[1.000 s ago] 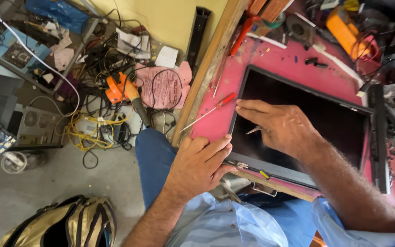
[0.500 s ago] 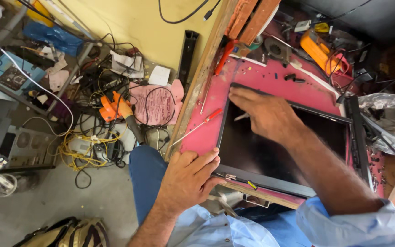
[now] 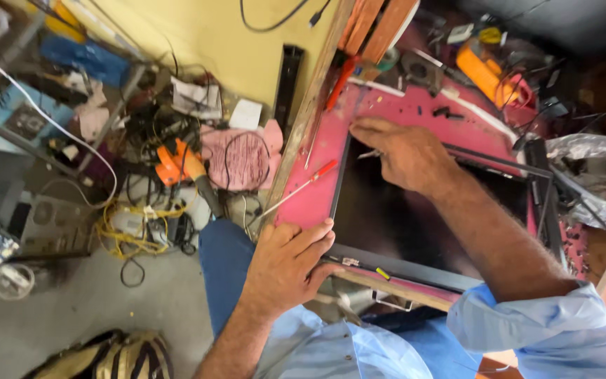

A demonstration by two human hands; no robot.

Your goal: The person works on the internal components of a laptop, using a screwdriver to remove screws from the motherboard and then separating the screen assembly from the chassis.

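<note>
- the flat black rectangular display panel (image 3: 415,217) lies face up on the pink worktop (image 3: 317,200), its near corner by the wooden table edge.
- the left hand (image 3: 285,263) rests on that near corner, fingers together and pressed flat over the panel's edge, not closed around anything.
- the right hand (image 3: 401,151) sits at the panel's far corner, fingers curled close on a thin pale tool (image 3: 368,154); whether they pinch it firmly, i cannot tell.
- the panel looks thin, stiff and fragile, with a smooth, likely slippery face; it is best held by its frame edges and corners, never the glass.
- a red-handled screwdriver (image 3: 303,184) lies just beside the panel's left edge.
- the worktop is crowded with small parts; below, the grey floor (image 3: 78,309) holds tangled yellow and black cables (image 3: 131,224) and an orange tool (image 3: 173,163).
</note>
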